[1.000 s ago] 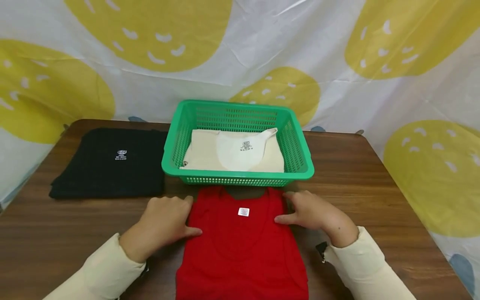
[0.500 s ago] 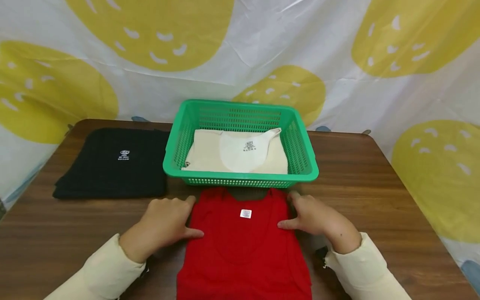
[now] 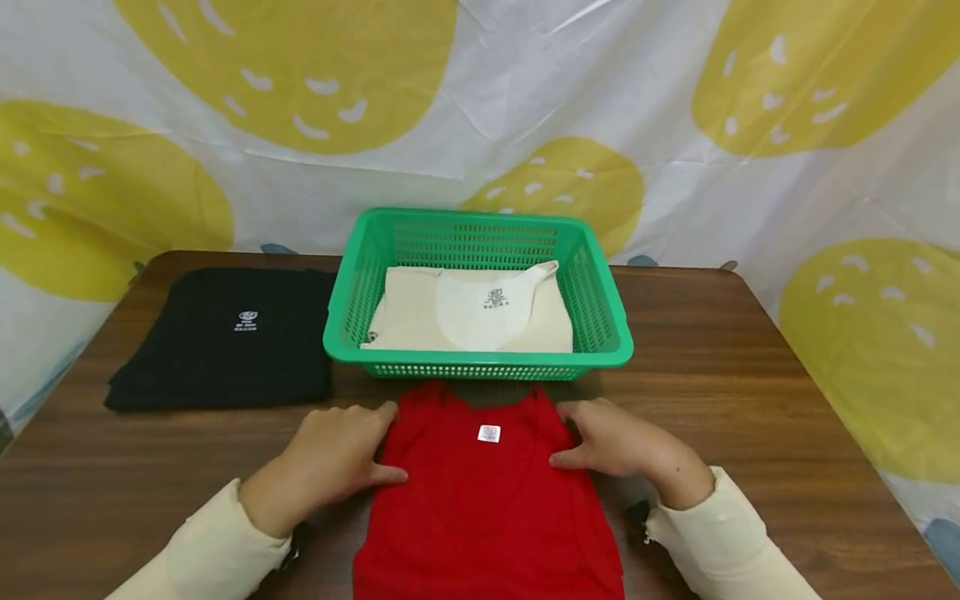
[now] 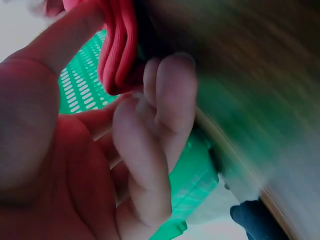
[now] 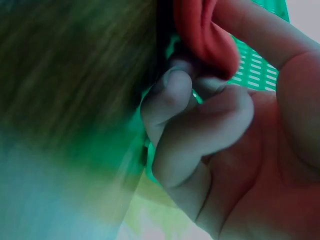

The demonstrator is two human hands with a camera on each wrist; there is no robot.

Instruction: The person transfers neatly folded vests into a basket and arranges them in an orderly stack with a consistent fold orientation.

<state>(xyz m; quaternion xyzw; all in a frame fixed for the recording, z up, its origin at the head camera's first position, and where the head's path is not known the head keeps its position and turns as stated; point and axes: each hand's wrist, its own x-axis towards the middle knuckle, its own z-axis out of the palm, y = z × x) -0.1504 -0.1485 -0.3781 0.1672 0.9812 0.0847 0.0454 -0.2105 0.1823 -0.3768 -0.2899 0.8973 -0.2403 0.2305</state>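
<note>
A: Please, what do the two hands hold?

B: They hold the red garment [image 3: 487,517]. The left hand [image 3: 322,458] has its left edge, and the right hand [image 3: 626,446] has its right edge.

A: How is the grip of each one?

B: Each grip is pinched on the cloth. The thumb lies on top and the other fingers are bent under the edge; the wrist views show the red layers between them.

A: And where is this garment?

B: It is spread at the table [image 3: 712,367], just in front of the green basket [image 3: 480,358], with its neck towards it. A small white label [image 3: 489,433] sits near the neck.

A: What else is there?

B: Inside the basket lies a folded cream garment [image 3: 408,308] with dark print. To the left of the basket, a folded black cloth [image 3: 225,350] rests on the table.
</note>
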